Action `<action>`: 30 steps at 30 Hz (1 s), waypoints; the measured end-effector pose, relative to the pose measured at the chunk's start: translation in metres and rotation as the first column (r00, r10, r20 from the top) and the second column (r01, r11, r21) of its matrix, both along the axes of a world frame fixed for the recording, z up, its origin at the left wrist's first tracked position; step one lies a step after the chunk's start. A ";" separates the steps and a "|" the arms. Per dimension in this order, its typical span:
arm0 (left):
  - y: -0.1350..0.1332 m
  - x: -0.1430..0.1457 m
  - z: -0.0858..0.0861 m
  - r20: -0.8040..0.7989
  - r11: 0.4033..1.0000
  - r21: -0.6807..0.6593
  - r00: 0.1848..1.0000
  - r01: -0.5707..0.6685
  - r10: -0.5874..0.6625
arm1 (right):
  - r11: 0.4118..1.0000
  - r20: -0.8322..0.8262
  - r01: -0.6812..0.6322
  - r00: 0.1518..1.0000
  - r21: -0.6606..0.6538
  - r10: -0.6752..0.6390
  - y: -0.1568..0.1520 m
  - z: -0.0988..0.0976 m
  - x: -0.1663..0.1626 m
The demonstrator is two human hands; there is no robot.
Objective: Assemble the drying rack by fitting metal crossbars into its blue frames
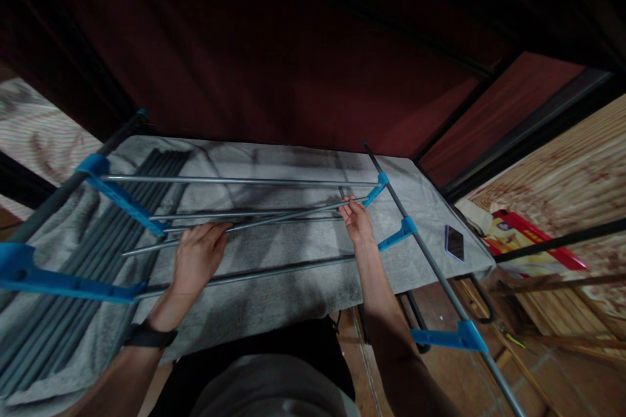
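Observation:
A thin grey metal tube [283, 216] slants across a half-built rack, held in both hands. My left hand [198, 254] is closed over it left of the middle, and the tube's free left end juts past the wrist. Near its other end, the fingers of my right hand [358, 225] pinch it. That end lies at or close to an upper blue plastic bracket [375, 191] on the right pole [425, 247]; whether it is seated I cannot tell. Other crossbars [235, 180] span toward the left blue bracket [124, 201]. A lower bracket [68, 283] also bears a bar.
Several loose grey tubes [92, 254] lie at the left on a grey cloth [293, 293] covering the table. A phone [454, 242] rests near the right edge. Beyond it are a red and yellow package [528, 238] and wooden furniture [572, 316]. A dark red panel [303, 78] stands behind.

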State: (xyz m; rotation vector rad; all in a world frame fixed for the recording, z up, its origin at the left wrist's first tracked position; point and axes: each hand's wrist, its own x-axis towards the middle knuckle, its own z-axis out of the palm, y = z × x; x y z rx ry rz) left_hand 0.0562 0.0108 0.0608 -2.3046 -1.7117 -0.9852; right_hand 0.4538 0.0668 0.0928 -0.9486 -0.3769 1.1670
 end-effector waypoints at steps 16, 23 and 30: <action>0.007 -0.004 0.033 -0.071 1.000 -0.004 0.997 0.028 -0.028 | 0.905 0.495 0.426 0.783 0.015 -0.377 -0.002 -0.028 0.031; 0.013 -0.004 0.048 -0.155 0.997 0.060 0.987 0.054 -0.044 | 0.939 0.547 0.339 0.777 0.052 -0.311 0.009 -0.013 0.048; 0.020 -0.004 0.062 -0.192 0.998 0.034 0.980 0.061 -0.053 | 0.934 0.554 0.330 0.757 0.133 -0.346 0.012 -0.026 0.058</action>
